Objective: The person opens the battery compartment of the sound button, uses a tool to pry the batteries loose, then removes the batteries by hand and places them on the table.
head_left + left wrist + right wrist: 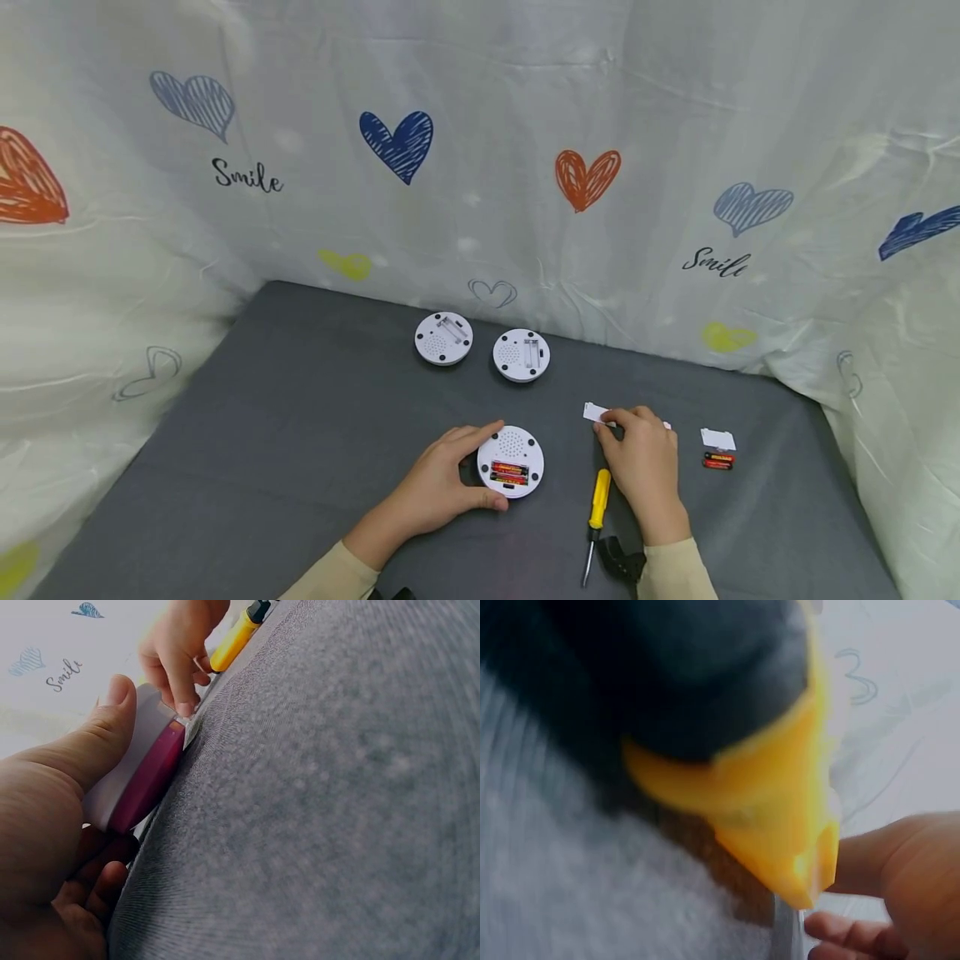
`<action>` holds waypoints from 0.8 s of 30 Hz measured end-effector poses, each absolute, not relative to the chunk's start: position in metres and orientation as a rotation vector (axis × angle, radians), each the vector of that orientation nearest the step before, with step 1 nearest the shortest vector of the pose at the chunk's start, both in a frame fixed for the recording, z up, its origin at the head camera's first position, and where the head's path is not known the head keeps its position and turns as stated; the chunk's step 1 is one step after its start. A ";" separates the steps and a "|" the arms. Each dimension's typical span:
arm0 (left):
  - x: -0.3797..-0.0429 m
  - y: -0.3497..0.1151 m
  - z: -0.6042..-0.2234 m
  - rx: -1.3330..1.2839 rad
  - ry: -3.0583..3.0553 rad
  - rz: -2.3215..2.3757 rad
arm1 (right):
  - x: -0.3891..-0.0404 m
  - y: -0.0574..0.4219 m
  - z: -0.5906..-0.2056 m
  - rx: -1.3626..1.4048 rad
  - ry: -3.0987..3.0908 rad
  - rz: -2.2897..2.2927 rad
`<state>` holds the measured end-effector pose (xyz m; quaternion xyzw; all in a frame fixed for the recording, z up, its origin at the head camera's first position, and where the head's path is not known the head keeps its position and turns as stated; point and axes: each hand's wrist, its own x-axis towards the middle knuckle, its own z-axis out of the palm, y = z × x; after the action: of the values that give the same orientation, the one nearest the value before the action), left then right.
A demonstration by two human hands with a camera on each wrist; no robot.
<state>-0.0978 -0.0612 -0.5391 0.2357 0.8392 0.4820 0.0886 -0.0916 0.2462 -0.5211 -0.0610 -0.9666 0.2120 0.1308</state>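
My left hand [450, 479] grips a round white device [528, 454] by its rim, thumb and fingers on opposite sides. Its underside faces up, with two red-and-black batteries [510, 473] in the uncovered compartment. In the left wrist view, the magenta side [154, 780] of that device shows. Right of it, my right hand [641, 462] pinches a small white battery cover [594, 412] between thumb and forefinger, at the cloth. Another small pale piece [667, 426] peeks out beyond that hand's far side. Just left of the right forearm lies a yellow-handled screwdriver [599, 500].
Two similar round devices [443, 339] [521, 356] lie at the back, undersides up, their battery compartments bare. On the right are a white cover [717, 439] and red-and-black batteries [718, 461]. A heart-printed curtain [480, 225] borders the grey cloth [315, 400].
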 end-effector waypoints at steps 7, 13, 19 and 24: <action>-0.096 -0.061 -0.540 0.706 2.509 1.421 | -0.083 0.242 -0.504 -0.241 -2.837 0.692; -0.096 -0.062 -0.541 0.712 2.504 1.439 | -0.077 0.233 -0.488 -0.342 -2.983 0.727; -0.098 -0.061 -0.541 0.714 2.488 1.445 | -0.068 0.231 -0.476 -0.374 -3.174 0.707; -0.098 -0.062 -0.540 0.722 2.493 1.438 | -0.056 0.228 -0.472 -0.477 -3.288 0.865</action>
<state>-0.0983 -0.0619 -0.5398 0.2424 0.8369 0.4829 0.0872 -0.0562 0.2282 -0.4721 -0.1374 -0.9475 0.2494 -0.1454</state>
